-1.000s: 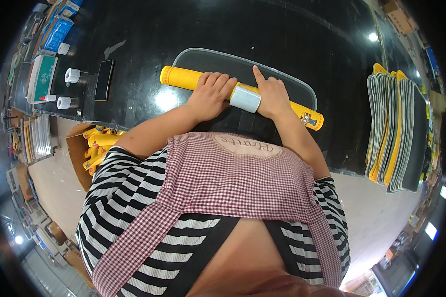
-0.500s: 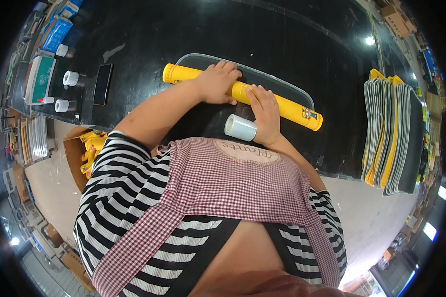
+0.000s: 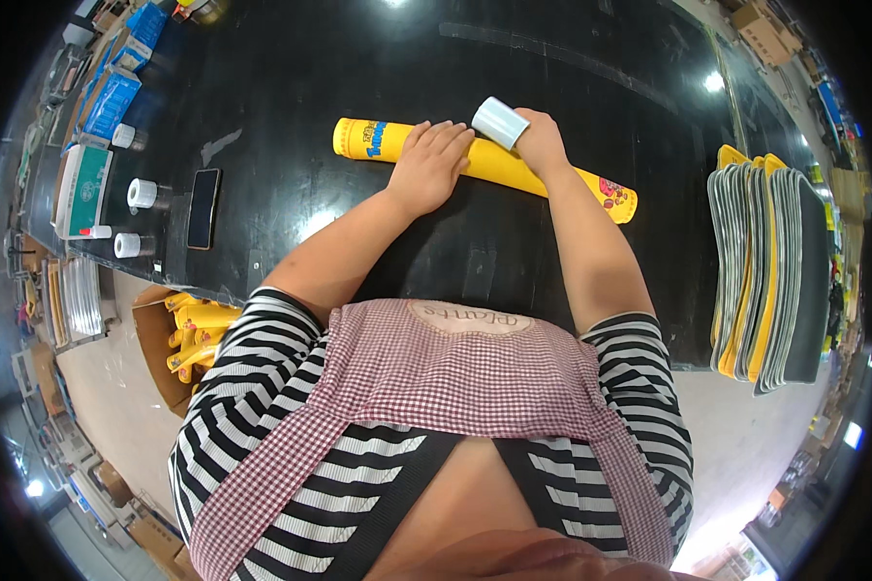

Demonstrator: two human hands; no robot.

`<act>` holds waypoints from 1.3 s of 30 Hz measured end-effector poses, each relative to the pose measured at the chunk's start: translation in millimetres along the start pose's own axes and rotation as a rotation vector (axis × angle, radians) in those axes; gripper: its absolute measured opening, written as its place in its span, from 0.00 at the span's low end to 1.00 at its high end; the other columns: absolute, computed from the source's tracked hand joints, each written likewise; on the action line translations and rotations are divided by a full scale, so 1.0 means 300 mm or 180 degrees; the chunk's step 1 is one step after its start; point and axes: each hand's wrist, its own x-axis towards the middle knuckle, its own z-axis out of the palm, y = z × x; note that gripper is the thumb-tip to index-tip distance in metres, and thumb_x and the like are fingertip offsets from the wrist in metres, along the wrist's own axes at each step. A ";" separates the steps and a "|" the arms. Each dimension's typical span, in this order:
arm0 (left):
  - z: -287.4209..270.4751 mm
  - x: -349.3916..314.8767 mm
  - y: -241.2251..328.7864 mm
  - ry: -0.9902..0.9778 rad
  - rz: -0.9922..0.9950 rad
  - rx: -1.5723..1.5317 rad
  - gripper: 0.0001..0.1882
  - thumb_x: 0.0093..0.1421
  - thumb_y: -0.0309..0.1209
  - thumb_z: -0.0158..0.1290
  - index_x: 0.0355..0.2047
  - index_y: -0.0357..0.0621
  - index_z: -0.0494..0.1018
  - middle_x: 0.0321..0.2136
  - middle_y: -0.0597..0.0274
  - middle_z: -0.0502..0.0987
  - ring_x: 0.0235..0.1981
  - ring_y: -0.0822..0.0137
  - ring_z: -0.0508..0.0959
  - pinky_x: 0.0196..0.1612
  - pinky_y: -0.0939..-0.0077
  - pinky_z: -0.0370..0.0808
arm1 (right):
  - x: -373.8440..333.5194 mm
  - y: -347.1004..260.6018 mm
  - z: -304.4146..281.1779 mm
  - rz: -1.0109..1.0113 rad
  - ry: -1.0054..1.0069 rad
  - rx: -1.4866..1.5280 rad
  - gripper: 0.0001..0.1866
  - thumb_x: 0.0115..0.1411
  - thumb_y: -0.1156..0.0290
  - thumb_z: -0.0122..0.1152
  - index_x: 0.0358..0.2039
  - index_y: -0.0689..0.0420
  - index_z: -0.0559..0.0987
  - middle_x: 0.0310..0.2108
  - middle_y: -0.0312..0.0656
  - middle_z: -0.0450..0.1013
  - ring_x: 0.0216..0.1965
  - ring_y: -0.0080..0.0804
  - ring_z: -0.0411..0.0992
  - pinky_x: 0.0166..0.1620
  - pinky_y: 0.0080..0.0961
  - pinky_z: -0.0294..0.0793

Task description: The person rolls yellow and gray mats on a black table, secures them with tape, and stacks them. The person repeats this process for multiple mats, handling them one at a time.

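Left forearm [image 3: 344, 237] slants up and inward from the lower left of the frame. Left hand [image 3: 430, 167] lies palm-down across a yellow roll [image 3: 502, 167], left of its middle, fingers extended, nearly side by side, pointing toward the upper right. Right forearm [image 3: 599, 232] rises steeply and leans left; right hand [image 3: 541, 140] is curled round the right end of a small roll of clear film [image 3: 500, 123], upper centre of the frame, at the far edge of the yellow roll.

Hidden: most right-hand fingers, behind the hand itself; the yellow surface under the left hand; a stretch of it behind the right wrist and forearm. Cannot tell whether the film roll touches the yellow one, or whether a film strand joins them. Yellow pieces in a carton [image 3: 153, 341], lower left, are partly covered by the striped left sleeve [image 3: 262, 363].

Yellow roll: lies on the black bench [image 3: 358, 63], upper middle of the frame. Long axis runs mostly crosswise, left end higher, right end lower. Blue print near the left end, reddish print near the right. Film roll's axis tilts likewise, free end toward the upper left.
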 end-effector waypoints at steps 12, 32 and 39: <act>-0.035 0.125 -0.066 -0.1414 0.0066 0.0216 0.31 0.52 0.46 0.69 0.52 0.46 0.75 0.47 0.57 0.77 0.52 0.52 0.76 0.58 0.57 0.70 | -0.240 -0.020 0.016 -0.1808 0.0411 0.0553 0.18 0.58 0.70 0.69 0.50 0.54 0.84 0.51 0.47 0.81 0.55 0.47 0.78 0.61 0.39 0.74; -0.079 0.027 0.035 -0.0760 0.0301 0.0073 0.34 0.54 0.42 0.68 0.58 0.43 0.71 0.50 0.55 0.77 0.54 0.51 0.75 0.60 0.55 0.68 | 0.006 0.080 0.038 0.0002 0.0069 0.1208 0.12 0.61 0.72 0.65 0.45 0.60 0.85 0.42 0.55 0.82 0.45 0.54 0.81 0.49 0.36 0.79; -0.120 0.075 0.023 -0.1995 -0.0308 -0.0102 0.32 0.54 0.48 0.68 0.53 0.44 0.73 0.47 0.52 0.77 0.54 0.49 0.76 0.57 0.56 0.71 | -0.315 -0.038 0.012 -0.1223 0.0183 0.1212 0.12 0.61 0.71 0.67 0.45 0.57 0.86 0.46 0.48 0.83 0.49 0.47 0.81 0.55 0.36 0.79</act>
